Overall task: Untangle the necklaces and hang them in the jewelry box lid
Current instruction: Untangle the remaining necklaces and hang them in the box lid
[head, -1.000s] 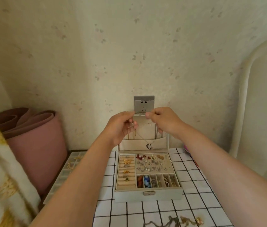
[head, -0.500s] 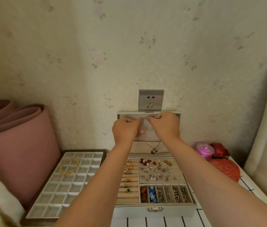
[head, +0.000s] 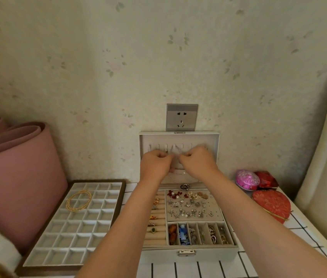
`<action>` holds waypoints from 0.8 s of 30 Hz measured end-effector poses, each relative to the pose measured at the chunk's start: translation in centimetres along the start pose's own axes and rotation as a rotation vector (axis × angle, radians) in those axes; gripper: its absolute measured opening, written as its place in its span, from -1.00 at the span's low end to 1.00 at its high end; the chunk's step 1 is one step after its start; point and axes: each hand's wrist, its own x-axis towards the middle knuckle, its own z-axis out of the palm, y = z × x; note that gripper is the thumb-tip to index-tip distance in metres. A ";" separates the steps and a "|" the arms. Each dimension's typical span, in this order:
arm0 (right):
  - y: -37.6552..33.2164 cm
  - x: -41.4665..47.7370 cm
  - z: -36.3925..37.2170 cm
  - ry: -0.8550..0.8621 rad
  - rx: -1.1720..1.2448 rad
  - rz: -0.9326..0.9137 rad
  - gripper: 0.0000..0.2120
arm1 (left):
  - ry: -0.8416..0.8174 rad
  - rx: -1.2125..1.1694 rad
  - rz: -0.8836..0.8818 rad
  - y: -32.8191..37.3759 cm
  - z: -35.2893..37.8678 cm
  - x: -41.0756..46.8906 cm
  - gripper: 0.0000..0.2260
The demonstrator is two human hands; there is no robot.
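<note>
left hand (head: 155,164), right hand (head: 197,162): each pinches thin necklace chain (head: 175,148) | at hooks (head: 157,146) inside jewelry box lid (head: 217,141) | fingertips hidden behind knuckles | pendant (head: 185,186) below lid, blurred

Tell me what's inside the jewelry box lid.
A row of hooks, with a thin necklace looped there, pinched by the left hand and right hand. The hands hide the middle of the lid.

**Tally at the jewelry table**

Two hands, left hand (head: 155,164) and right hand (head: 197,162). One necklace (head: 176,150). One jewelry box (head: 208,254) with six small compartments (head: 203,229) near right. One grid tray (head: 78,227) left, one gold hoop (head: 79,200). One wall socket (head: 181,117). Three boxes right: pink box (head: 247,179), dark red box (head: 266,179), red heart box (head: 271,205).
</note>
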 end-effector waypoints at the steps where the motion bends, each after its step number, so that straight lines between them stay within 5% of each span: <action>1: 0.2 -0.1 0.1 -0.048 -0.030 0.009 -0.62 | -0.017 0.031 0.026 -0.1 0.0 -0.1 -0.82; 6: 1.8 -1.3 0.9 -0.160 -0.068 -0.035 -0.58 | -0.076 0.202 0.172 -0.4 -0.4 -0.4 -0.92; 11: 2.9 -2.4 1.6 -0.086 -0.162 -0.112 -0.67 | -0.082 0.395 0.294 -1.6 -0.6 -0.7 -0.78; 17: 3.0 -3.2 1.8 -0.056 -0.433 -0.132 -0.80 | 0.029 0.701 0.652 -2.9 -0.8 -1.1 -0.77; 24: 3.2 -3.6 2.7 -0.150 -0.443 -0.191 -0.88 | 0.011 0.932 0.598 -3.4 -0.3 -2.2 -0.65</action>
